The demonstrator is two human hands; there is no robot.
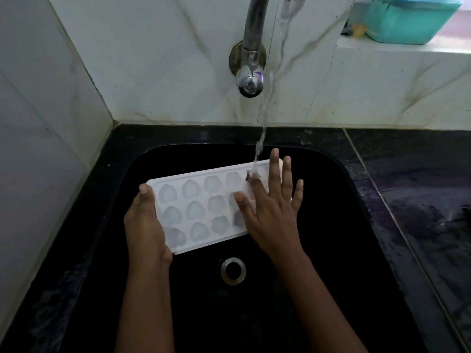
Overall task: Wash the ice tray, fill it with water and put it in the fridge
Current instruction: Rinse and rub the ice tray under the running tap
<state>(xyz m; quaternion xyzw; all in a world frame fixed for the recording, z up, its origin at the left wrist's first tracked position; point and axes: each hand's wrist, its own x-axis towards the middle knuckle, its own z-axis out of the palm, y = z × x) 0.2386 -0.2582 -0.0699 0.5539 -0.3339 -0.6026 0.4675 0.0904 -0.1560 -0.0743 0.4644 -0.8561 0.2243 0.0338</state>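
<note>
White plastic ice tray over black sink; left hand grasps its 9 o'clock end, right hand rests open-palmed at 3 o'clock under running water

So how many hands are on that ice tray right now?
2. The left hand grips the ice tray at its left end. The right hand lies flat, fingers straight, on its right end, where the tap water lands.
</note>
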